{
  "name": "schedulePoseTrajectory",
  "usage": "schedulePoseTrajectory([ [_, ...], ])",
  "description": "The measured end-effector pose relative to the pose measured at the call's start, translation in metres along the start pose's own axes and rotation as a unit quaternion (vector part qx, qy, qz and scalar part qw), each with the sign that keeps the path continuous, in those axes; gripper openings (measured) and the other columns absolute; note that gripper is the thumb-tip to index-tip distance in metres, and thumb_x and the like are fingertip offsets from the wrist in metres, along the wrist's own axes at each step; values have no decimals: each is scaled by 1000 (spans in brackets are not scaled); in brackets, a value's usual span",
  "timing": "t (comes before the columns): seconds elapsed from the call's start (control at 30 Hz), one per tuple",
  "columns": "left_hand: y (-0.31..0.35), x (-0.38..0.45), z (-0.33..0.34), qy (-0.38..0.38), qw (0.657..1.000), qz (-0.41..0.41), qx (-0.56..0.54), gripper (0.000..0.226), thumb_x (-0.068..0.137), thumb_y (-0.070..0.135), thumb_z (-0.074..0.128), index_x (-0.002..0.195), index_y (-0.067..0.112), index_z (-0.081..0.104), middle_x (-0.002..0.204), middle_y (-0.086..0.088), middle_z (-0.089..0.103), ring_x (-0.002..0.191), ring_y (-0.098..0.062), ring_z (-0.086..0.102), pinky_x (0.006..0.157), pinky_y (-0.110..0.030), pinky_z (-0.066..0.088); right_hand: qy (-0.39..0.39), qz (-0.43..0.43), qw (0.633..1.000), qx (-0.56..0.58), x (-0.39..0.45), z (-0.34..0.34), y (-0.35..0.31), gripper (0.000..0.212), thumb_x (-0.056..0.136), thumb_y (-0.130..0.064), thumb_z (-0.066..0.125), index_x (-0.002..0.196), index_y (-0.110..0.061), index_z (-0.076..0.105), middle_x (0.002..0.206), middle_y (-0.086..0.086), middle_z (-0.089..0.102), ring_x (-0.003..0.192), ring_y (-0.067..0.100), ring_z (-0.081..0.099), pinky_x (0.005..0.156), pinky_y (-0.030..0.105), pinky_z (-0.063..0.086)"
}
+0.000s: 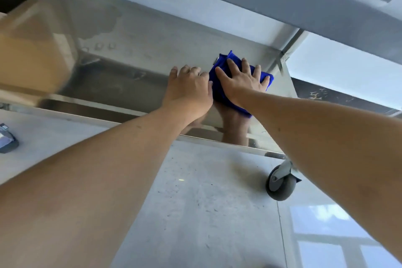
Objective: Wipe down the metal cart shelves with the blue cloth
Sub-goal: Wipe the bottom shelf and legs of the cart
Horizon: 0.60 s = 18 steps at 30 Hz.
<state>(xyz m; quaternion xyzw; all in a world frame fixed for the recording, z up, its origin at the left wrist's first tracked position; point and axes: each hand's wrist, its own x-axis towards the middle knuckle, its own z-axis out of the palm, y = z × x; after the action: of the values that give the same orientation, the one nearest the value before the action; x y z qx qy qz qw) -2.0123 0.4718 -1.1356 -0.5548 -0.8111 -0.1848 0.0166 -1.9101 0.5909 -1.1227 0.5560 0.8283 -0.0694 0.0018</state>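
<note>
Head view: no legible writing on blue cloth (221,91).

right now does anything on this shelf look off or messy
Yes. A dull, irregular patch with a ragged edge, like a wet or smeared film, covers the far left of the metal shelf, away from where the right hand presses the blue cloth. The left hand rests flat on the bare shelf beside the cloth.

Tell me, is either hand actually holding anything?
Neither grips anything. The right hand presses flat on the blue cloth, fingers spread; the left hand rests on the shelf.
</note>
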Motion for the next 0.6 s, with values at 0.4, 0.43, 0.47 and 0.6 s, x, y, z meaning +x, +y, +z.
schedulePoseTrajectory([
  [0.4, 0, 3, 4, 22, 1000, -6, 19, 46, 93, 44, 38, 121, 13, 58, 132, -8, 56, 126, -29, 45, 110, -52, 28, 11, 36, 999, -13, 101, -19, -15, 63, 91, -70, 18, 149, -47, 30, 163, -2, 23, 149, 35, 11, 115, 63, 5],
  [0.43, 0, 5, 4, 27, 999, -5, 18, 45, 92, 43, 39, 118, 13, 60, 130, -8, 57, 123, -29, 47, 108, -52, 30, 12, 35, 999, -16, 105, -19, -16, 63, 91, -70, 17, 148, -47, 30, 162, -2, 24, 149, 36, 12, 115, 63, 5],
  [0.47, 0, 7, 3, 30, 999, -4, 16, 44, 92, 43, 40, 115, 13, 61, 127, -9, 57, 120, -29, 48, 106, -51, 32, 12, 34, 999, -18, 107, -19, -17, 63, 90, -69, 17, 148, -47, 30, 162, -2, 24, 149, 36, 12, 114, 63, 6],
  [0.6, 0, 14, 2, 33, 999, 2, 20, 39, 93, 40, 41, 111, 13, 62, 123, -9, 55, 116, -29, 49, 103, -49, 33, 13, 32, 999, -19, 101, -17, -15, 65, 89, -69, 15, 150, -48, 26, 164, -3, 19, 150, 36, 9, 114, 64, 5],
])
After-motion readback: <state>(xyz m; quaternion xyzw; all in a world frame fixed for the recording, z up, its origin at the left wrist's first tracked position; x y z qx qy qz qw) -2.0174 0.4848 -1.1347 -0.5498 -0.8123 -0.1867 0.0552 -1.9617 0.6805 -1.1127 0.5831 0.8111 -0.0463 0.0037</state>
